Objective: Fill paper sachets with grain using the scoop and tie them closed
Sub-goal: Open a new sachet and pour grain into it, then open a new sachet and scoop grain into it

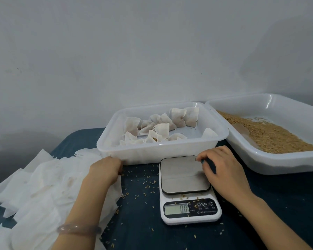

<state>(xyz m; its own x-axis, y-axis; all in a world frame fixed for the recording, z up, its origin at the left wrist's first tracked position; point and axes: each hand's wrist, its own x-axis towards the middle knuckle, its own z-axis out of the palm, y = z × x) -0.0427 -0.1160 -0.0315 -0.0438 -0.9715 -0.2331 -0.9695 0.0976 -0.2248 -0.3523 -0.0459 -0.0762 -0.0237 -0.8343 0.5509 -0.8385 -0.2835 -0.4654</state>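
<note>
A pile of empty white paper sachets lies at the left on the dark blue cloth. My left hand rests on the pile's far right edge, fingers curled down onto a sheet, fingertips hidden. My right hand sits at the back right corner of the kitchen scale, its bent fingertips touching the steel plate and holding nothing that I can see. The scale's plate is bare and the display reads 0.0. A white tray of grain stands at the right, with a pale scoop lying in it.
A white tub behind the scale holds several filled, tied sachets. Loose grains are scattered on the cloth around the scale. A plain wall rises behind the table. The cloth's left edge drops off near the sachet pile.
</note>
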